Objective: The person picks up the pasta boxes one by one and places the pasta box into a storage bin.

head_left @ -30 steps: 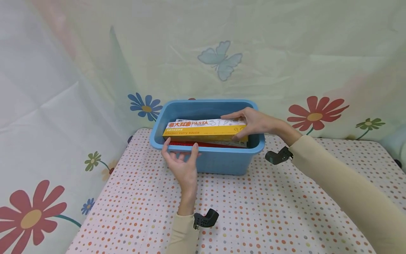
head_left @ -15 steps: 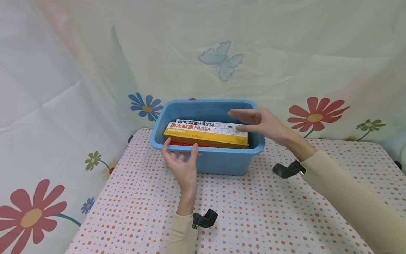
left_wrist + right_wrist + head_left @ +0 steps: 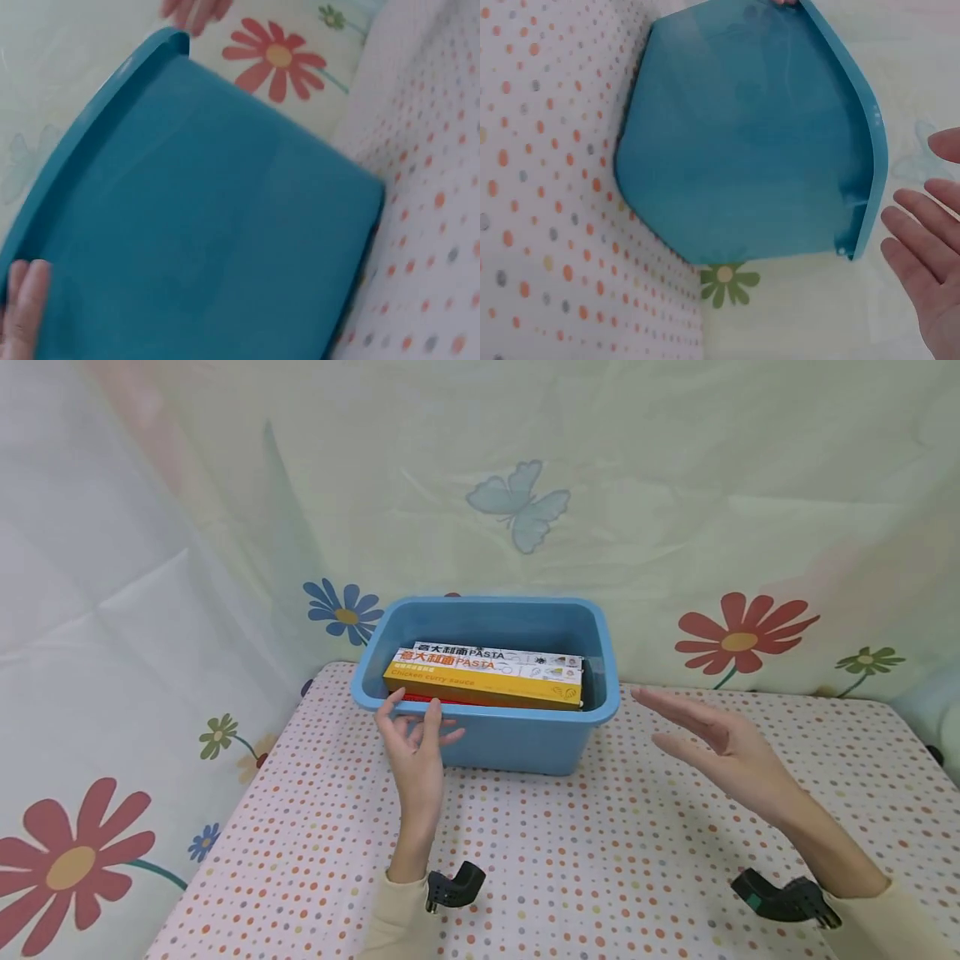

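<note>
A blue plastic bin stands on the table, and inside lie pasta boxes: a yellow and white one in front, a white one with black lettering behind, and a red edge low at the front. At the bin's front left rim, my left hand holds on, thumb and forefinger at the rim and other fingers below it. Its fingers show beneath the rim in the left wrist view. To the right of the bin, my right hand hovers with straight fingers and nothing in it.
A dotted cloth covers the table. Behind the bin hangs a pale curtain with printed flowers and a butterfly. Both wrists wear a black camera.
My right hand has let go of the yellow pasta box and drawn back right and towards me, out of the bin. The left hand has slid slightly left along the rim.
</note>
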Demonstrator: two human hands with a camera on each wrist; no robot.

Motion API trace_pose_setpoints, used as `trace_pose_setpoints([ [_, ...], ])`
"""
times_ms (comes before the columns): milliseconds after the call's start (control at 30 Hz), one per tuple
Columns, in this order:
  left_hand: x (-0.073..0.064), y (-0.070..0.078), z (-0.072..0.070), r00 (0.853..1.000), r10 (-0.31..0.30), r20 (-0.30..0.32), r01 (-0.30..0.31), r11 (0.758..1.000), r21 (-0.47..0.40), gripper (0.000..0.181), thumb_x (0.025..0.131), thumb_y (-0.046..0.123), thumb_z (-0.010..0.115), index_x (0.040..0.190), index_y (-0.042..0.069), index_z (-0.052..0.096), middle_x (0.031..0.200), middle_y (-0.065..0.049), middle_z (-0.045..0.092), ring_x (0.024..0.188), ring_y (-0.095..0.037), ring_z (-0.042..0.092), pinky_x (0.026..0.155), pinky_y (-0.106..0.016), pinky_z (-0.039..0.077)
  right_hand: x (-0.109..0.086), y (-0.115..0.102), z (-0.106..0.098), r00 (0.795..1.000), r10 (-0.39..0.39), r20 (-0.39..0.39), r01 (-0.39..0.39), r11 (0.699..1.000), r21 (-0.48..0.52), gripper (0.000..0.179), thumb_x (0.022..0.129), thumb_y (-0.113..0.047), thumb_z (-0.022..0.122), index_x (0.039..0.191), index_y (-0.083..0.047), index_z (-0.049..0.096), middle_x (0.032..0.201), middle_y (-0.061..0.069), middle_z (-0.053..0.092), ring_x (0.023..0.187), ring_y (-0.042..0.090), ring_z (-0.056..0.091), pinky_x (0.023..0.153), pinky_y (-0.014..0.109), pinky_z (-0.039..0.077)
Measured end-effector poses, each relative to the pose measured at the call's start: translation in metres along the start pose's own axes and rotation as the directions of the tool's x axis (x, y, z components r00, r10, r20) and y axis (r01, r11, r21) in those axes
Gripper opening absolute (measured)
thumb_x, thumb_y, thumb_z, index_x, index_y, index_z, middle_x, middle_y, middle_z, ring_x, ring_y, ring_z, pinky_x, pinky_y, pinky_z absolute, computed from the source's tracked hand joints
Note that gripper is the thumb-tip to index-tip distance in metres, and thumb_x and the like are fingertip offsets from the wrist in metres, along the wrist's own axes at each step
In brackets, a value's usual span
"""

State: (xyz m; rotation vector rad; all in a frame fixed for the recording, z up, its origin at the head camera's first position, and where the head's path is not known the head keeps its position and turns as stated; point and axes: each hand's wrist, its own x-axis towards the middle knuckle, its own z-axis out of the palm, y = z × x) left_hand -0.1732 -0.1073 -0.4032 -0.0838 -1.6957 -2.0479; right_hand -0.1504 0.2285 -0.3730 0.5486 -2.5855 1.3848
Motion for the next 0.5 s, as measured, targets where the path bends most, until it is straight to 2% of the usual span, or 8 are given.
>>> trace_pose_setpoints([
  [67, 0.0, 0.006, -0.005, 0.998, -0.026, 0.053, 0.02, 0.993, 0.12, 0.054, 0.11, 0.026, 0.057, 0.151, 0.004, 0.03, 0.109, -0.02, 0.053, 0.096, -0.045, 0.071, 0.078, -0.039, 0.066, -0.005, 0.007, -0.002, 1.0, -0.005, -0.006, 0.005, 1.0, -0.004, 0.057, 0.1, -0.012, 0.072, 0.154, -0.014, 0.053, 0.154, 0.0, 0.056, 0.135, -0.009, 0.047, 0.097, 0.025, 0.052],
  [133, -0.001, 0.014, -0.009, 0.99, -0.085, 0.116, 0.05, 0.958, 0.283, 0.053, 0.111, 0.034, 0.054, 0.152, 0.008, 0.032, 0.112, -0.022, 0.057, 0.09, -0.04, 0.074, 0.076, -0.039, 0.066, -0.006, 0.011, -0.004, 1.0, -0.008, -0.012, 0.008, 1.0, 0.0, 0.057, 0.1, -0.011, 0.072, 0.154, -0.014, 0.054, 0.153, -0.006, 0.056, 0.135, -0.01, 0.046, 0.096, 0.015, 0.048],
  [233, -0.002, 0.029, -0.012, 0.958, -0.194, 0.21, 0.057, 0.848, 0.526, 0.058, 0.109, 0.044, 0.055, 0.153, 0.014, 0.032, 0.117, -0.018, 0.065, 0.078, -0.026, 0.074, 0.07, -0.037, 0.061, -0.004, 0.013, -0.007, 0.999, -0.023, -0.027, 0.023, 1.0, 0.0, 0.058, 0.099, -0.006, 0.071, 0.154, -0.016, 0.054, 0.15, -0.011, 0.056, 0.134, -0.009, 0.046, 0.096, 0.005, 0.042],
  [300, -0.004, 0.041, -0.014, 0.938, -0.219, 0.271, 0.012, 0.798, 0.603, 0.06, 0.107, 0.043, 0.059, 0.153, 0.015, 0.033, 0.117, -0.012, 0.069, 0.074, -0.017, 0.072, 0.066, -0.037, 0.057, -0.002, 0.015, -0.008, 0.998, -0.043, -0.043, 0.042, 0.999, -0.025, 0.062, 0.097, -0.004, 0.073, 0.155, -0.017, 0.053, 0.15, -0.013, 0.055, 0.133, -0.011, 0.045, 0.096, 0.003, 0.039],
  [333, -0.004, 0.046, -0.015, 0.93, -0.206, 0.305, -0.023, 0.795, 0.606, 0.059, 0.107, 0.039, 0.061, 0.153, 0.013, 0.033, 0.117, -0.011, 0.069, 0.073, -0.015, 0.071, 0.066, -0.036, 0.057, -0.001, 0.016, -0.009, 0.996, -0.069, -0.058, 0.065, 0.996, -0.057, 0.066, 0.095, -0.002, 0.075, 0.155, -0.017, 0.053, 0.151, -0.009, 0.055, 0.132, -0.012, 0.043, 0.097, 0.002, 0.038],
  [367, -0.004, 0.051, -0.017, 0.923, -0.179, 0.34, -0.061, 0.805, 0.59, 0.058, 0.106, 0.035, 0.063, 0.152, 0.012, 0.035, 0.116, -0.01, 0.069, 0.074, -0.014, 0.071, 0.066, -0.035, 0.058, 0.0, 0.018, -0.009, 0.993, -0.094, -0.068, 0.087, 0.992, -0.091, 0.07, 0.092, 0.0, 0.077, 0.155, -0.017, 0.052, 0.153, -0.003, 0.054, 0.135, -0.009, 0.042, 0.105, 0.01, 0.042],
  [433, -0.002, 0.058, -0.023, 0.901, -0.103, 0.422, -0.143, 0.846, 0.513, 0.052, 0.106, 0.026, 0.066, 0.148, 0.011, 0.04, 0.112, -0.008, 0.068, 0.078, -0.013, 0.071, 0.07, -0.033, 0.061, 0.002, 0.023, -0.011, 0.985, -0.148, -0.084, 0.132, 0.976, -0.171, 0.078, 0.086, 0.004, 0.081, 0.156, -0.014, 0.05, 0.155, 0.009, 0.051, 0.142, 0.008, 0.044, 0.115, 0.036, 0.046],
  [500, 0.004, 0.063, -0.032, 0.853, -0.028, 0.522, -0.218, 0.888, 0.405, 0.044, 0.105, 0.017, 0.066, 0.142, 0.008, 0.045, 0.109, -0.008, 0.066, 0.086, -0.016, 0.072, 0.082, -0.033, 0.062, 0.002, 0.028, -0.012, 0.974, -0.203, -0.099, 0.173, 0.952, -0.252, 0.085, 0.08, 0.008, 0.084, 0.155, -0.009, 0.049, 0.153, 0.02, 0.049, 0.143, 0.03, 0.046, 0.11, 0.065, 0.044],
])
